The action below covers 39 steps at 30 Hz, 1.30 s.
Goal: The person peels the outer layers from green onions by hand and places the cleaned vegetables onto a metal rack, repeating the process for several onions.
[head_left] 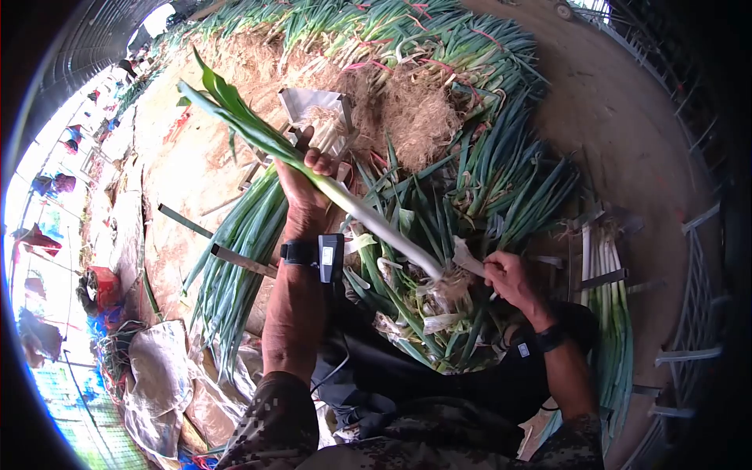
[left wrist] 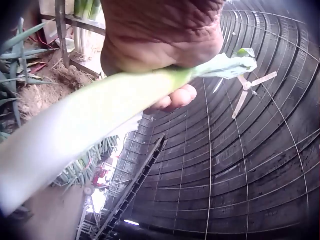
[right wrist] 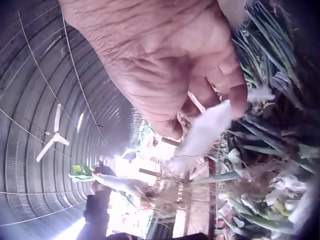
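The arched tunnel roof [left wrist: 250, 165], dark sheeting over a wire grid, fills the background of both wrist views, and a ceiling fan [left wrist: 247, 87] hangs from it. In the head view, bare dirt floor [head_left: 627, 125] runs along the right. A long heap of green onions [head_left: 439, 86], roots matted with soil, stretches away in front of the person and spills down to their lap. To the left a bundle of stalks [head_left: 235, 251] lies across flat metal bars. To the right a second bundle [head_left: 607, 274], white ends up, sits in a similar rack. Over the heap the person holds one green onion [head_left: 368, 219] slanting from upper left to lower right. Its leaves stick out past the left hand, and its pale shaft ends in a rooty tuft just beside the right hand. The left hand [head_left: 301, 192] has fingers and thumb wrapped round the stalk where white turns to green. The left wrist view shows the stalk passing under the palm with fingertips curled beneath it. The right hand [head_left: 509, 278] is well apart from the left, low near the root end. It pinches a strip of skin [head_left: 466, 257] between thumb and fingertips, and the strip reaches toward the tuft. Whether it is still joined to the shaft cannot be told. A small black camera [head_left: 329, 257] is strapped to the left wrist and a dark band [head_left: 548, 338] to the right.
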Available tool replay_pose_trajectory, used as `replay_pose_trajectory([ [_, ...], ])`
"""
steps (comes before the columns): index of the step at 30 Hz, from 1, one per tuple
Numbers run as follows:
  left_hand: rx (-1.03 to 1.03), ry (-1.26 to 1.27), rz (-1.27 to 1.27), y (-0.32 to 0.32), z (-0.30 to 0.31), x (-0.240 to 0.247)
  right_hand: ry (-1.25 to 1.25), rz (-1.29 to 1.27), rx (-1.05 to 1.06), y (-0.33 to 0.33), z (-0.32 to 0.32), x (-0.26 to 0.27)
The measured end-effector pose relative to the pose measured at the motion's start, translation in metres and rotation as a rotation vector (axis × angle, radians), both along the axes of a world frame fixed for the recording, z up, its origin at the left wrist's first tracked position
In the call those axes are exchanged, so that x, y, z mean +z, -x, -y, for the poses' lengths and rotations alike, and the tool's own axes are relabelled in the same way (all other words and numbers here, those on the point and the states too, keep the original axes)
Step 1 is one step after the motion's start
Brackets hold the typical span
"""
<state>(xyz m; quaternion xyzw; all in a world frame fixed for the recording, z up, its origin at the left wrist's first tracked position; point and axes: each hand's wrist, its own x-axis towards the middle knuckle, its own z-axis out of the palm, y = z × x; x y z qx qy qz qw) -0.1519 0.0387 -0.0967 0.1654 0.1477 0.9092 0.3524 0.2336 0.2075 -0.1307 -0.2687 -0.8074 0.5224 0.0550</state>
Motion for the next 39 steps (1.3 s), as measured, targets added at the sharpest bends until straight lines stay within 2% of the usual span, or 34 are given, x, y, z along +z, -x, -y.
replay_pose_trajectory([
  [2,0.026,0.01,-0.044,-0.006,-0.003,-0.001,-0.111,-0.063,0.039,-0.002,-0.002,-0.005],
  [3,0.04,0.061,-0.023,-0.015,-0.005,0.002,-0.116,-0.108,0.031,0.009,0.008,0.018],
  [6,-0.006,0.086,0.001,-0.042,-0.019,0.006,0.111,-0.229,0.017,0.046,0.034,0.056],
  [7,0.005,0.109,-0.003,-0.047,-0.023,0.006,0.106,-0.222,0.044,0.058,0.044,0.059],
  [8,0.015,0.129,-0.006,-0.052,-0.027,0.007,0.1,-0.215,0.071,0.067,0.05,0.058],
  [9,0.001,0.125,-0.016,-0.054,-0.031,0.006,0.157,-0.314,0.098,0.079,0.051,0.025],
  [10,-0.01,0.122,-0.023,-0.055,-0.034,0.005,0.133,-0.33,0.087,0.085,0.055,0.021],
  [14,-0.004,0.143,-0.089,-0.061,-0.036,0.01,0.104,-0.276,0.006,0.092,0.062,0.026],
  [15,0.041,0.226,-0.123,-0.065,-0.038,0.016,0.084,-0.283,0.002,0.093,0.063,0.024],
  [18,0.099,0.294,-0.049,-0.073,-0.038,0.03,0.03,-0.278,-0.04,0.095,0.064,0.025],
  [21,0.109,0.332,-0.042,-0.074,-0.038,0.03,0.252,-0.347,-0.053,0.097,0.069,0.041],
  [25,0.105,0.387,-0.04,-0.077,-0.034,0.028,0.068,-0.286,-0.023,0.1,0.066,0.029],
  [31,0.08,0.343,-0.187,-0.078,-0.039,0.022,0.066,-0.245,-0.067,0.099,0.068,0.021],
  [34,0.108,0.331,-0.128,-0.082,-0.04,0.024,0.113,-0.185,-0.107,0.096,0.064,0.019],
  [39,0.073,0.274,-0.167,-0.079,-0.035,0.027,0.444,-0.315,-0.214,0.093,0.051,0.005],
])
